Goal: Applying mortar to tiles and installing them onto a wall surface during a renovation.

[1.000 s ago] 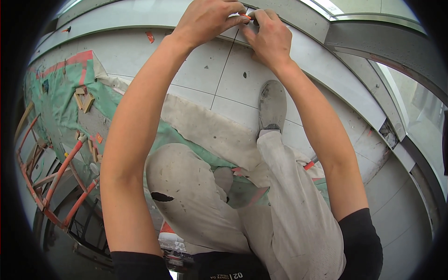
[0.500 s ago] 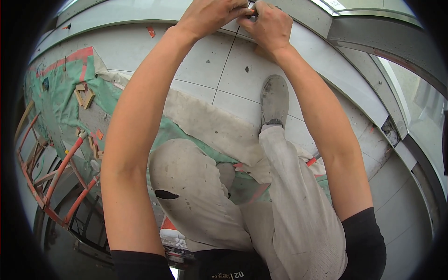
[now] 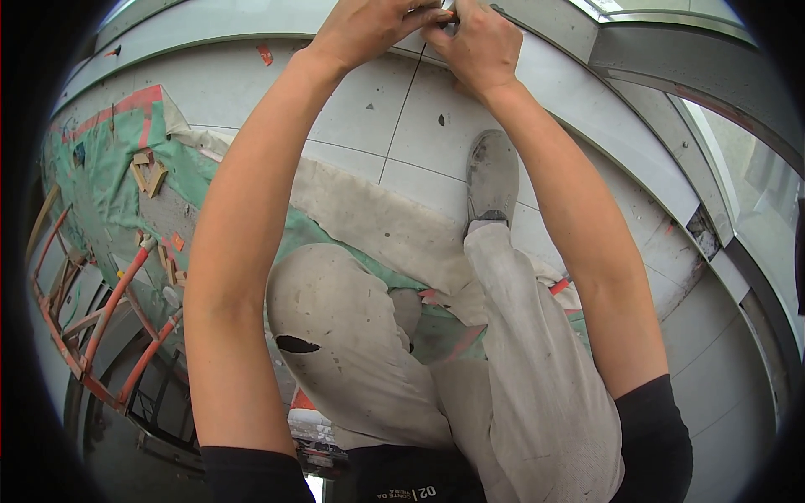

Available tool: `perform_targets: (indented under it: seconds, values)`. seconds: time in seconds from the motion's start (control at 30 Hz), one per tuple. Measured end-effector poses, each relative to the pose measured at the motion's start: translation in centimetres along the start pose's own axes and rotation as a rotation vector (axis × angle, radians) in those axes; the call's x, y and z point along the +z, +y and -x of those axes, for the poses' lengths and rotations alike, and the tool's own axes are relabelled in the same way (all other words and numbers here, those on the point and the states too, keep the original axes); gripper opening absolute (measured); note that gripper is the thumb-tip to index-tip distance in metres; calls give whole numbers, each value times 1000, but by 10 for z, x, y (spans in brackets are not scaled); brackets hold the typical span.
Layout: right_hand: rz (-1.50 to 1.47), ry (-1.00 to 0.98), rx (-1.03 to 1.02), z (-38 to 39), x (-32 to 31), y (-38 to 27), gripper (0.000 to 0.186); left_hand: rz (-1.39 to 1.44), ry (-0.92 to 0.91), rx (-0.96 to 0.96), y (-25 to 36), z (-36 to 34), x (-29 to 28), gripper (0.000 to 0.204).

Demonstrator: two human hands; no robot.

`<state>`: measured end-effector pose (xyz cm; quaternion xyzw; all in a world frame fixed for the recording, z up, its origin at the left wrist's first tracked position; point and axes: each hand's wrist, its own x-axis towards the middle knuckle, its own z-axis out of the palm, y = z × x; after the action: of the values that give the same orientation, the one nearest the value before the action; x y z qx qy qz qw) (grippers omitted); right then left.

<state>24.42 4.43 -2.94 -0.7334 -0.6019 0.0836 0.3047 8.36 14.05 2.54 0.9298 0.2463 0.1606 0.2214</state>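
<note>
Both arms stretch far forward to the top edge of the head view. My left hand [image 3: 369,32] has its fingers closed in a pinch, its fingertips meeting those of my right hand [image 3: 482,49]. The right hand's fingers are curled and pressed together as well. Between the fingertips sits a small dark object, too small and too hidden to name. The hands are over the pale window ledge [image 3: 579,90], close to the grey metal frame [image 3: 553,25]. Part of the fingers is cut off by the picture's edge.
White floor tiles [image 3: 352,117] lie below the ledge. A green sheet with a beige backing [image 3: 377,218] covers the floor at left, with wood scraps [image 3: 151,176] on it. A red metal frame [image 3: 109,310] stands at far left. A red-handled tool [image 3: 560,286] lies beside my right leg.
Both hands have shifted very slightly left and up, still together at the same spot. The view has tilted a little; nothing else visibly differs.
</note>
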Motion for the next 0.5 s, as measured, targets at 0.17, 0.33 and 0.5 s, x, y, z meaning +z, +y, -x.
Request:
perform_targets:
  seconds: [0.17, 0.33, 0.5]
  values:
    - [-39, -79, -3, 18, -22, 9, 33, 69, 141, -10, -2, 14, -3, 22]
    - [-77, -53, 10, 47, -59, 39, 35, -114, 79, -239, 1, 21, 1, 23]
    - [-23, -33, -193, 53, -67, 49, 44, -127, 146, -267, 8, 12, 12, 20]
